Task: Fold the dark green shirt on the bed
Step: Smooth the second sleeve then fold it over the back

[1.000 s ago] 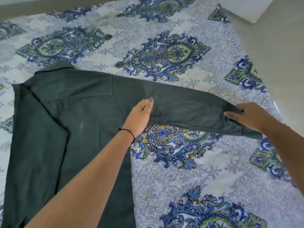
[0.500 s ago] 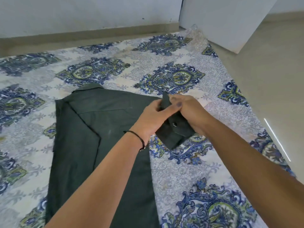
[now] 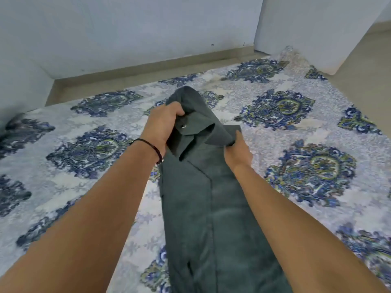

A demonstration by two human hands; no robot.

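Note:
The dark green shirt (image 3: 211,208) lies on the bed as a long narrow strip running from the bottom edge up to the middle, its sides folded in. My left hand (image 3: 163,125), with a black cord on the wrist, is closed on the sleeve cuff with its snap button near the shirt's top. My right hand (image 3: 238,152) pinches the folded sleeve fabric at the shirt's right edge. Bunched fabric stands up between the two hands.
The bed sheet (image 3: 296,127) is pale with blue and green paisley medallions. A pale wall (image 3: 127,34) and a strip of floor run behind the bed. A white block (image 3: 317,28) stands at the far right corner, with bare floor beside it.
The sleeve that lay stretched out to the right has been carried over onto the shirt body. Both hands moved to the shirt's top and now hold it. The view tilted up.

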